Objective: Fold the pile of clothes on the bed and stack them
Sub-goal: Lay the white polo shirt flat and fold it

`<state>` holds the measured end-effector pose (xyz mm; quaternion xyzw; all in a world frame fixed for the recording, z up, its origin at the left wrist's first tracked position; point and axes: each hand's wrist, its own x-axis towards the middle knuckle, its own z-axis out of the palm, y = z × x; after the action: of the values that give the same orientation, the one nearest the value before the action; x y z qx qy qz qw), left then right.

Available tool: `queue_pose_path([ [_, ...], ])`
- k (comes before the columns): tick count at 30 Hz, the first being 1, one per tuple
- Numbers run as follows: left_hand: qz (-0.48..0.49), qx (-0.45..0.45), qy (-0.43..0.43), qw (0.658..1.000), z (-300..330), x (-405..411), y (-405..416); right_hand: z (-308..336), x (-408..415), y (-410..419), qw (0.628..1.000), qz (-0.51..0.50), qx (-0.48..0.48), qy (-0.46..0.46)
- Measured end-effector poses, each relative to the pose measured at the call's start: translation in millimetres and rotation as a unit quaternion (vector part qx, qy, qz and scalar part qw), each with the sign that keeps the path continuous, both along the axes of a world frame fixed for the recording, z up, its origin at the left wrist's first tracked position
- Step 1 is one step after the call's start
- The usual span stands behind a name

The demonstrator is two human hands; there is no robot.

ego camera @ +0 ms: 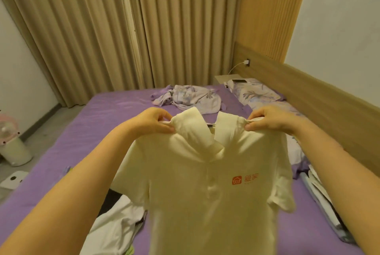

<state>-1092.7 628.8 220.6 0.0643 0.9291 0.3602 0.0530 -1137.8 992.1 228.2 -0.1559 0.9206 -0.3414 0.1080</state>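
A cream polo shirt [205, 182] hangs above the bed [82, 131], front facing the camera. The left hand [153, 121] pinches one shoulder, the right hand [269, 119] the other. More clothes [117, 226] lie on the bed below the shirt.

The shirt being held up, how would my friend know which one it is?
Look above the purple bed, between the left hand and right hand. The cream polo shirt hangs there, pinched at both shoulders. Only it has an orange house logo on the chest.
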Motion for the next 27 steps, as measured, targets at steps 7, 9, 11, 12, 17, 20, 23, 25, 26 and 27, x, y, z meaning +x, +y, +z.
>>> queue_pose_path([
  [7,0.028,0.039,-0.165,0.985,-141.1,-49.2,6.0,-137.4,-62.0,-6.6,0.992,-0.001,0.004,-0.129],
  [9,0.056,0.047,-0.182,0.981,-181.2,-68.5,6.9,-177.8,-84.2,-9.0,0.987,-0.014,-0.006,-0.159],
  [11,0.072,0.044,-0.196,0.977,-221.4,-91.2,10.6,-218.8,-108.4,-12.6,0.984,-0.018,-0.001,-0.178],
  [12,0.079,0.038,-0.198,0.976,-241.1,-102.0,13.2,-238.7,-119.7,-14.8,0.982,-0.013,0.007,-0.187],
  [17,0.127,0.006,-0.222,0.967,-327.3,-145.5,21.4,-328.2,-167.6,-31.3,0.977,-0.005,0.046,-0.207],
  [20,0.169,0.019,-0.242,0.955,-363.8,-164.2,22.7,-372.6,-190.6,-41.0,0.978,-0.024,0.047,-0.203],
  [23,0.19,0.028,-0.239,0.952,-391.2,-182.5,21.0,-409.1,-207.7,-49.1,0.978,-0.054,0.051,-0.193],
  [25,0.188,0.008,-0.234,0.954,-405.1,-197.0,18.6,-427.0,-215.3,-52.3,0.98,-0.066,0.065,-0.176],
  [26,0.184,-0.011,-0.227,0.956,-411.1,-205.5,16.9,-434.0,-219.7,-53.0,0.981,-0.072,0.07,-0.164],
  [27,0.178,-0.028,-0.217,0.959,-416.1,-214.2,15.4,-439.1,-224.9,-52.7,0.983,-0.079,0.072,-0.151],
])
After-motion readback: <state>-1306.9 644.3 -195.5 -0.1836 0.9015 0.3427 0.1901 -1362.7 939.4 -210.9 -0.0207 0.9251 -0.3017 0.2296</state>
